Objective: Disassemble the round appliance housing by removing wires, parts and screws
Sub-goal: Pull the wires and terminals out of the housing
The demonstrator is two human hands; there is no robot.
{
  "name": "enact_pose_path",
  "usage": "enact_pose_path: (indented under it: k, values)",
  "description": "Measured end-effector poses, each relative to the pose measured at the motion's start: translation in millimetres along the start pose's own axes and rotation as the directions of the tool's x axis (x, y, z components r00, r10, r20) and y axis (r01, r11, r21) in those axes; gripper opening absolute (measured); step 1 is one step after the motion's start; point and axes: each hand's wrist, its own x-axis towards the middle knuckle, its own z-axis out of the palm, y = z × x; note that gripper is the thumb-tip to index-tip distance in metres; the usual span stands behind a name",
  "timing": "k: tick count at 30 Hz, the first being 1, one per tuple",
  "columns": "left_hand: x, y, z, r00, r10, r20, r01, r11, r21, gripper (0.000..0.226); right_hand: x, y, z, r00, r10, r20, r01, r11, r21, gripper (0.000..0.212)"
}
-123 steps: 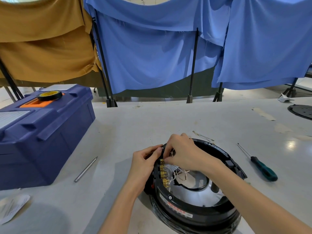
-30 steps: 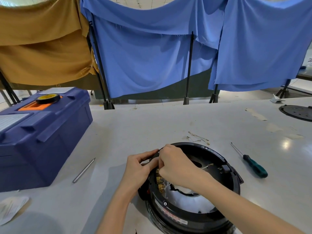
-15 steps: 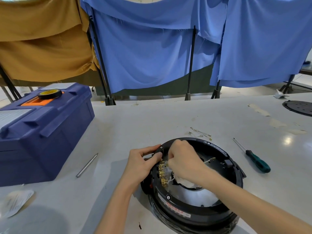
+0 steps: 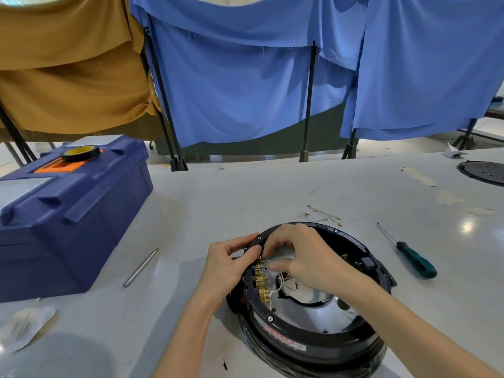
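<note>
- Housing (image 4: 286, 342): round and black, it lies open side up on the grey table (image 4: 245, 192), directly under both hands. A shiny metal lining shows inside the ring.
- Left hand (image 4: 231, 260): clamped on the housing's rim at its far left edge, thumb and fingers curled round it.
- Right hand (image 4: 305, 257): it reaches over the ring from the right, knuckles up. Its fingers and thumb are drawn together just beside the left thumb. The hand itself hides whether they pinch anything, so I cannot tell.
- Brass terminals (image 4: 260, 279): a row along the inner left wall, starting just below the right thumb and running toward the person.
- White wires (image 4: 275, 289): thin, looping from the terminals into the hollow beneath the right palm.
- Loose wires (image 4: 323, 215): a few thin ones lie on the table just beyond the right hand's knuckles, clear of the housing.
- Screwdriver (image 4: 417, 261): green handle and thin shaft, on the table well to the right of the right hand, tip pointing away.
- Metal rod (image 4: 140, 267): on the table left of the left hand, between it and the toolbox.
- Toolbox (image 4: 68, 219): blue, lid closed, farther left of the left hand, with a roll of tape (image 4: 80, 153) on top.
- Paper packet (image 4: 24, 326): flat on the table, well left of the left forearm.
- Black disc (image 4: 482, 171): at the table's far right, well beyond the right hand.
- Cloths (image 4: 245, 77): blue and brown, hanging on black stands past both hands.
</note>
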Motion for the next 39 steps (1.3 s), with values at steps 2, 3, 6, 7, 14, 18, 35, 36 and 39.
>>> enact_pose_path:
  k: [2, 3, 6, 7, 14, 18, 35, 36, 39]
  values:
    - [-0.7, 2.3, 0.0, 1.000, -0.005, 0.012, 0.005, 1.000, 0.023, 0.023, -2.0, -2.4, 1.3, 0.999, -0.037, 0.000, 0.037, 0.999, -0.012, 0.010]
    - [-1.4, 3.7, -0.1, 1.000, -0.015, 0.018, 0.014, 1.000, 0.028, 0.024, -3.1, -4.0, 2.6, 0.999, -0.038, 0.015, 0.038, 0.998, -0.046, 0.009]
    - [-3.5, 7.3, 0.8, 0.998, -0.049, 0.036, 0.048, 0.998, 0.027, 0.029, -3.9, -5.6, 7.2, 0.999, -0.018, 0.049, 0.027, 0.982, -0.186, 0.009]
    - [-5.5, 7.9, 1.7, 0.998, -0.054, 0.032, 0.053, 0.998, 0.021, 0.031, -4.0, -6.5, 8.8, 0.998, -0.004, 0.060, 0.017, 0.977, -0.213, 0.009]
    - [-22.2, 6.7, 10.1, 0.996, -0.019, -0.083, 0.021, 1.000, 0.022, 0.034, -4.3, -13.1, 26.6, 0.999, -0.045, -0.009, 0.038, 0.932, -0.361, 0.010]
    - [-22.2, 9.9, 9.6, 0.997, 0.000, -0.079, 0.003, 1.000, 0.028, 0.034, -3.0, -12.9, 32.8, 0.997, -0.080, -0.023, 0.064, 0.915, -0.399, 0.020]
    - [-25.6, 15.6, 5.9, 0.999, -0.017, -0.041, 0.017, 1.000, 0.009, 0.032, -5.5, -10.4, 35.5, 0.996, -0.074, -0.045, 0.058, 0.958, -0.282, 0.039]
    - [-25.4, 15.3, 5.7, 0.999, -0.018, -0.041, 0.018, 1.000, 0.009, 0.032, -5.7, -10.2, 35.2, 0.996, -0.079, -0.047, 0.062, 0.956, -0.287, 0.039]
    - [-24.5, 14.5, 5.1, 0.999, -0.029, -0.045, 0.029, 0.999, 0.014, 0.032, -8.0, -0.2, 21.1, 0.993, -0.055, -0.103, 0.022, 0.953, -0.301, 0.037]
